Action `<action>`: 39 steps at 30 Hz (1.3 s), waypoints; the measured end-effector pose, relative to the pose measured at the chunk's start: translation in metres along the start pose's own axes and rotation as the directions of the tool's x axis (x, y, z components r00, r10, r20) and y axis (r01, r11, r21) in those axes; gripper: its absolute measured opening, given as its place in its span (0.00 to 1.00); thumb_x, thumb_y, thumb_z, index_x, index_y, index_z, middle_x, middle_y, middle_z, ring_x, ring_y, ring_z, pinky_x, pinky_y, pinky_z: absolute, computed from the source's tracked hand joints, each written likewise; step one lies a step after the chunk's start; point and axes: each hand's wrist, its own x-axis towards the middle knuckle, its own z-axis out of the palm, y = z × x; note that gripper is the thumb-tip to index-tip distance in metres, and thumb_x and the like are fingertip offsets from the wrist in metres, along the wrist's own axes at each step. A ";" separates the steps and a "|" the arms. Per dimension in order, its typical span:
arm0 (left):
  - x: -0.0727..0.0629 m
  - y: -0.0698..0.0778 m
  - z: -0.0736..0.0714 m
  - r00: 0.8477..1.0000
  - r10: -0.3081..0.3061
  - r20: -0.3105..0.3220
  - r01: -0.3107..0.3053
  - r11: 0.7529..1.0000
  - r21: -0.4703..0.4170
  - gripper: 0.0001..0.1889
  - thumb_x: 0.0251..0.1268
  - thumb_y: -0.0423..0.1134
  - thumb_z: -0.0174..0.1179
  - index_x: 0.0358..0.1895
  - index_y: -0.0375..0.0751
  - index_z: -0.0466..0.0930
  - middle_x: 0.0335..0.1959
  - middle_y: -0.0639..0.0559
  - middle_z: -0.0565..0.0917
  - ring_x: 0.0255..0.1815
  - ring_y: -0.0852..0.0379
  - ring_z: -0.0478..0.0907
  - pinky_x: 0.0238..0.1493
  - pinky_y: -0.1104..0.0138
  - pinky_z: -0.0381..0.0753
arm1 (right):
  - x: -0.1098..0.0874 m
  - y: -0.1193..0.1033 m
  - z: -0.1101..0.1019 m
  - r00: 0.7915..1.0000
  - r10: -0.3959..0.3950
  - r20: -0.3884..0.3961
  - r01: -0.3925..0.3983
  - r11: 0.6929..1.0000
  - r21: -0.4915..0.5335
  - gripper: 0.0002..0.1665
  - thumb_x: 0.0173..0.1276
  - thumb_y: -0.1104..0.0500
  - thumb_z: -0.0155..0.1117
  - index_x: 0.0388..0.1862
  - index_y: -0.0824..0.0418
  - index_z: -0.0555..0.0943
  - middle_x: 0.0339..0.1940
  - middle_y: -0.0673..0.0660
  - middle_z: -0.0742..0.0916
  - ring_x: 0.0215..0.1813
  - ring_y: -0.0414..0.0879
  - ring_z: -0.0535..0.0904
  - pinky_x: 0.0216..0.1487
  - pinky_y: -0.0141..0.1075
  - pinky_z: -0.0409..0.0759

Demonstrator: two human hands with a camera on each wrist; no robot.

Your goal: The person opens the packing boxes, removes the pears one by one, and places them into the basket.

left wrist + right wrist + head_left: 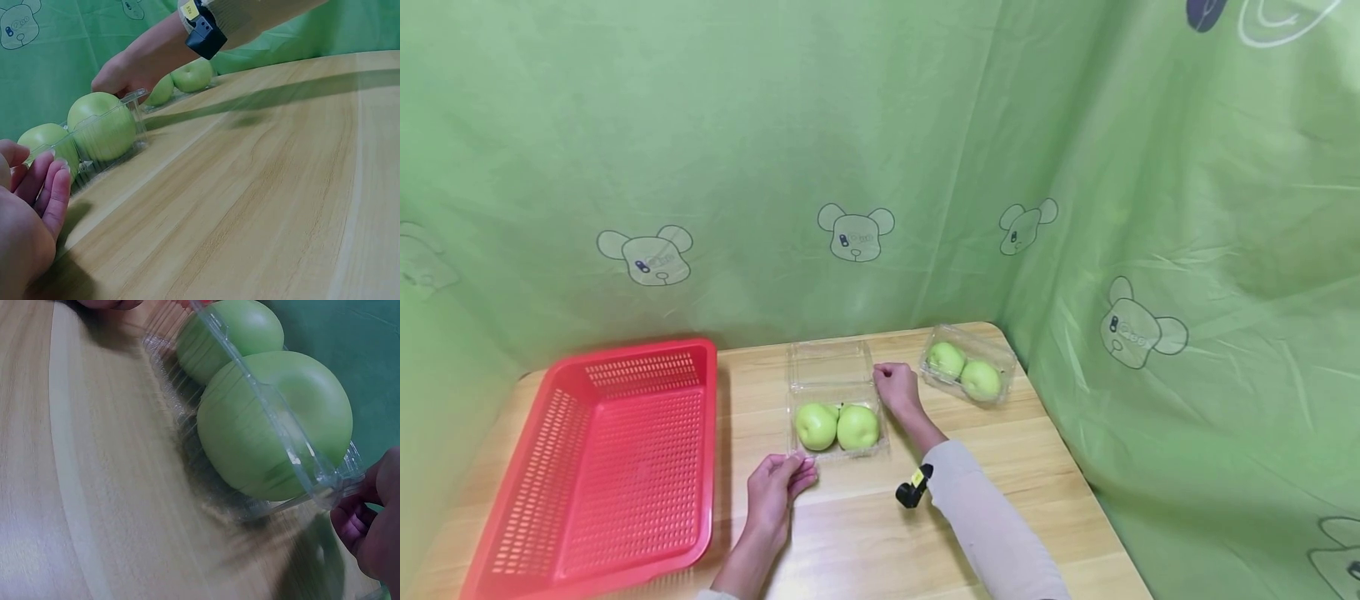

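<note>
A clear plastic clamshell box (838, 457) lies on the table with its lid (829, 363) folded back flat behind it. Two green apples (816, 427) sit side by side in its base. At the front left corner, my left hand (772, 493) pinches the rim between thumb and fingers. My right hand (898, 388) pinches the edge at the back right, near the hinge; the right wrist view shows its thumb and finger on the clear plastic (331, 490). To the right stands a second clear clamshell box (936, 379), closed over two more green apples (981, 380).
A red plastic basket (703, 467) with perforated walls stands at the table's left. Green curtains (760, 167) with bear-head prints hang behind and on both sides of the wooden table (850, 533). A black wrist camera (913, 489) is strapped at the right sleeve.
</note>
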 end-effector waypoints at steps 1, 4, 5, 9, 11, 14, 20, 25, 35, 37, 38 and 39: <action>0.000 0.000 0.000 1.000 -0.001 -0.001 0.001 1.000 0.001 0.08 0.71 0.33 0.64 0.41 0.37 0.73 0.36 0.48 0.91 0.38 0.55 0.90 0.50 0.63 0.93 | 0.000 0.000 -0.001 1.000 0.007 0.003 -0.007 1.000 0.008 0.15 0.73 0.62 0.62 0.55 0.63 0.88 0.55 0.64 0.90 0.57 0.58 0.88 0.61 0.47 0.89; -0.001 0.000 0.001 1.000 -0.004 -0.009 0.004 1.000 0.002 0.08 0.71 0.34 0.64 0.41 0.37 0.73 0.36 0.48 0.91 0.38 0.54 0.90 0.50 0.62 0.93 | 0.000 0.000 -0.003 1.000 0.020 0.010 -0.020 0.999 0.033 0.16 0.74 0.60 0.62 0.56 0.63 0.87 0.56 0.64 0.90 0.57 0.58 0.88 0.61 0.47 0.89; -0.001 0.000 0.002 1.000 -0.003 -0.012 0.003 1.000 0.002 0.08 0.71 0.34 0.64 0.41 0.37 0.73 0.36 0.48 0.91 0.39 0.54 0.90 0.50 0.62 0.93 | 0.000 0.000 -0.004 1.000 0.022 0.013 -0.023 0.999 0.040 0.16 0.74 0.60 0.63 0.56 0.63 0.87 0.56 0.64 0.90 0.57 0.58 0.88 0.61 0.47 0.89; -0.002 0.001 0.003 1.000 -0.003 -0.023 0.003 1.000 -0.006 0.07 0.72 0.33 0.63 0.41 0.36 0.73 0.36 0.48 0.91 0.39 0.54 0.90 0.51 0.63 0.92 | 0.000 0.000 -0.007 1.000 0.017 0.020 -0.018 0.999 0.050 0.16 0.74 0.59 0.64 0.55 0.63 0.87 0.54 0.64 0.91 0.56 0.57 0.88 0.61 0.46 0.89; -0.002 0.001 0.004 1.000 -0.005 -0.027 0.005 1.000 -0.018 0.06 0.72 0.32 0.62 0.41 0.37 0.73 0.36 0.48 0.90 0.38 0.55 0.90 0.50 0.63 0.92 | 0.000 0.000 -0.009 1.000 0.007 0.019 -0.008 0.999 0.038 0.15 0.74 0.59 0.64 0.54 0.63 0.88 0.52 0.63 0.91 0.54 0.56 0.88 0.59 0.45 0.89; -0.003 0.002 0.005 0.999 -0.004 -0.033 0.002 0.999 -0.041 0.06 0.72 0.31 0.61 0.41 0.36 0.73 0.35 0.48 0.90 0.38 0.55 0.90 0.50 0.64 0.93 | -0.002 0.001 -0.012 1.000 -0.020 0.019 0.020 0.999 0.028 0.14 0.73 0.59 0.65 0.52 0.64 0.89 0.50 0.63 0.92 0.51 0.55 0.89 0.55 0.43 0.90; -0.003 0.003 0.007 0.999 -0.005 -0.041 0.003 0.998 -0.055 0.05 0.72 0.30 0.61 0.40 0.37 0.73 0.35 0.47 0.90 0.37 0.55 0.90 0.50 0.63 0.93 | -0.010 0.002 -0.017 0.996 -0.079 0.030 0.079 0.997 0.022 0.12 0.71 0.61 0.68 0.49 0.66 0.89 0.45 0.63 0.92 0.43 0.51 0.88 0.46 0.37 0.91; -0.003 0.003 0.007 0.999 -0.011 -0.035 0.009 0.999 -0.051 0.05 0.72 0.30 0.61 0.40 0.37 0.73 0.36 0.46 0.90 0.37 0.55 0.90 0.50 0.63 0.93 | -0.019 0.002 -0.021 0.991 -0.124 0.042 0.124 0.992 -0.004 0.11 0.70 0.61 0.68 0.47 0.65 0.89 0.40 0.61 0.92 0.37 0.46 0.85 0.40 0.33 0.89; -0.003 0.001 0.006 1.000 0.011 -0.020 -0.013 0.998 -0.068 0.06 0.72 0.29 0.60 0.38 0.36 0.72 0.33 0.47 0.90 0.36 0.55 0.90 0.49 0.63 0.93 | -0.037 0.004 -0.024 0.968 -0.243 0.063 0.250 0.955 -0.162 0.15 0.68 0.58 0.72 0.50 0.64 0.85 0.35 0.57 0.89 0.37 0.46 0.85 0.43 0.38 0.89; -0.003 0.001 0.006 1.000 0.008 -0.023 -0.010 0.998 -0.061 0.05 0.72 0.29 0.60 0.39 0.36 0.72 0.32 0.48 0.90 0.36 0.55 0.90 0.49 0.63 0.93 | -0.041 0.005 -0.025 0.961 -0.267 0.075 0.277 0.939 -0.205 0.17 0.67 0.58 0.72 0.51 0.65 0.84 0.35 0.57 0.89 0.37 0.47 0.86 0.44 0.39 0.90; -0.003 0.001 0.006 1.000 0.005 -0.027 -0.006 0.998 -0.060 0.05 0.72 0.29 0.60 0.38 0.37 0.72 0.32 0.49 0.90 0.36 0.55 0.90 0.49 0.63 0.93 | -0.043 0.006 -0.025 0.957 -0.277 0.085 0.289 0.931 -0.223 0.17 0.68 0.58 0.72 0.52 0.65 0.83 0.35 0.57 0.89 0.37 0.47 0.86 0.44 0.39 0.90; -0.003 0.000 0.006 1.000 0.002 -0.028 -0.003 0.998 -0.057 0.05 0.72 0.30 0.60 0.39 0.37 0.72 0.33 0.49 0.90 0.37 0.55 0.90 0.49 0.63 0.93 | -0.044 0.007 -0.025 0.955 -0.281 0.092 0.295 0.923 -0.246 0.17 0.68 0.58 0.71 0.52 0.65 0.83 0.35 0.57 0.89 0.37 0.47 0.86 0.44 0.38 0.90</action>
